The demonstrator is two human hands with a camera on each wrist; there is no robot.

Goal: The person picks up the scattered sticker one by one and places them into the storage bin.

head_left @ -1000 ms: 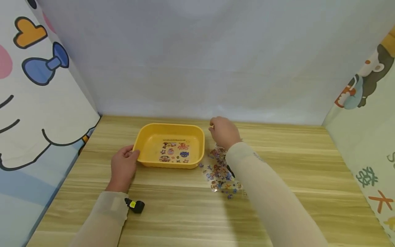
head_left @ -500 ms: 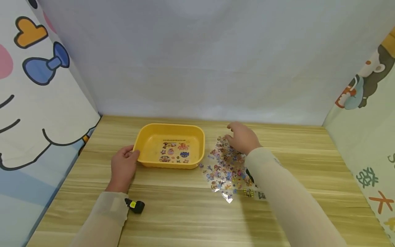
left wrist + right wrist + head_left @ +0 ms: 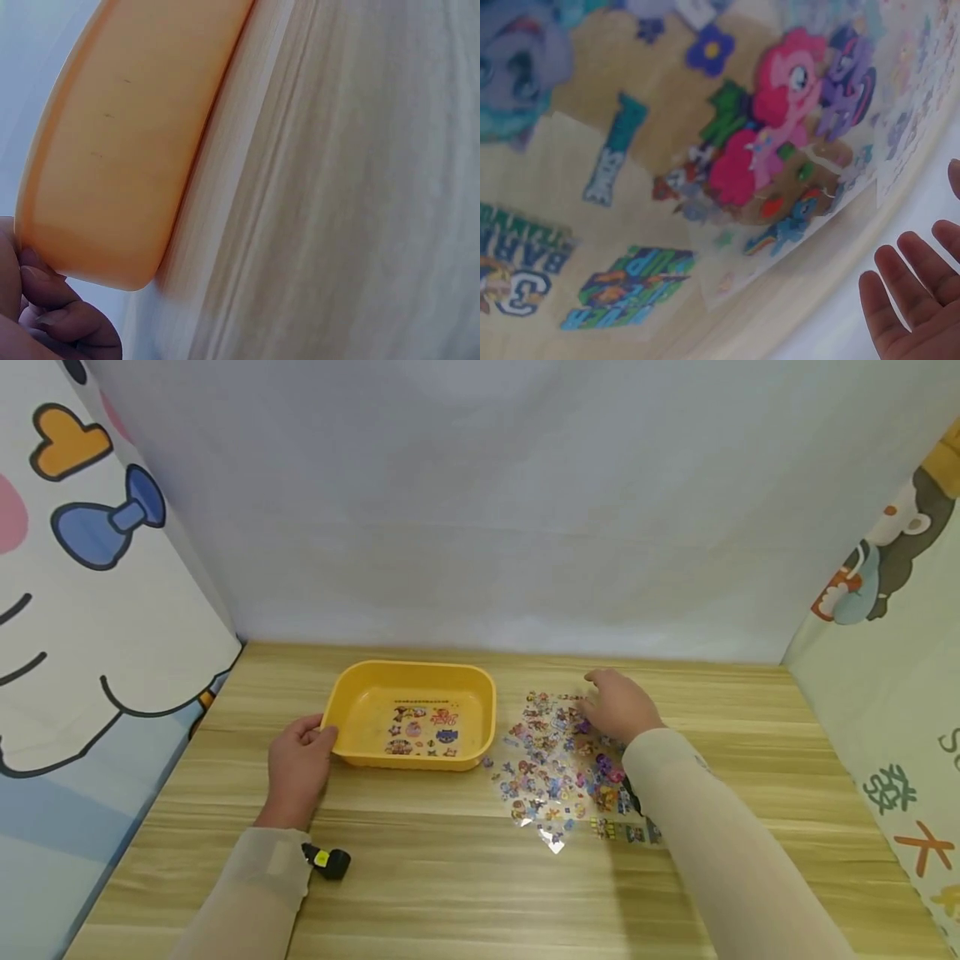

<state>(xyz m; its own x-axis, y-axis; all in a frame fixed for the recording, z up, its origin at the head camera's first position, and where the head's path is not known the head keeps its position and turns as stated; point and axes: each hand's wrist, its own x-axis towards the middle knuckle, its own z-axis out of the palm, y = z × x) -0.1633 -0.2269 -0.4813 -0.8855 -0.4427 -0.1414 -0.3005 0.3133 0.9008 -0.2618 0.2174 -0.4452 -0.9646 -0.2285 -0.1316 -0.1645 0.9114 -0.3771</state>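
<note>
Right hand [image 3: 621, 708] now farther right, by sticker sheets [image 3: 542, 760]

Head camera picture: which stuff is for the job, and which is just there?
For the job, it seems:
yellow tray, held by the left fingers
printed sheet inside it
clear sticker sheets by the right fingers

Just there:
left cartoon backdrop
right cartoon backdrop
pale backdrop behind
</note>
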